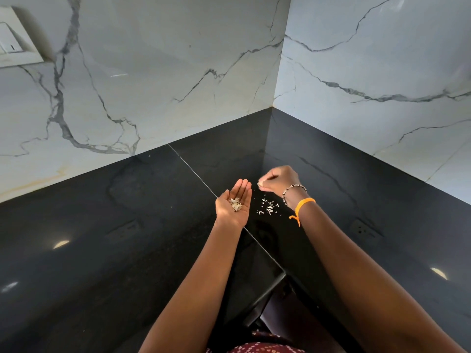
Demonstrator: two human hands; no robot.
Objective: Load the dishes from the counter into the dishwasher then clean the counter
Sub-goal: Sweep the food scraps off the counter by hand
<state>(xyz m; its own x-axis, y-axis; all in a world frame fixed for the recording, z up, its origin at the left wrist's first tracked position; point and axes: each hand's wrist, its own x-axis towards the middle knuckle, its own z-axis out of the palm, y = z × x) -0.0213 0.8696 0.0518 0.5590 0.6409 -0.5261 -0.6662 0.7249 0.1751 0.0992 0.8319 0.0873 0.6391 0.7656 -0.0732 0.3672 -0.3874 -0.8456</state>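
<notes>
Crumbs (267,207), pale and flaky, lay scattered in a small patch on the black table (102,225), just to the right of the thin seam (193,174) that ran across its glossy top. More of the same scraps (236,204) sat gathered in the palm of the left hand (234,203), which was held palm up with its fingers straight and close together, hovering just left of the patch on the table. The right hand (279,180) was beyond the patch, knuckles up and fingers curled in, pinching a pale scrap (260,184) at its fingertips. A beaded bracelet (293,191) and an orange thread band (303,203) circled the right wrist, the band's loose end hanging down. Both forearms reached in from the bottom edge, over the inner corner where the two runs of the table met. White marble-look wall panels (153,72) with grey veins rose behind the table on both sides, and a white switch plate (15,39) was on the left wall. A bit of patterned red cloth (254,349) showed at the bottom edge.
</notes>
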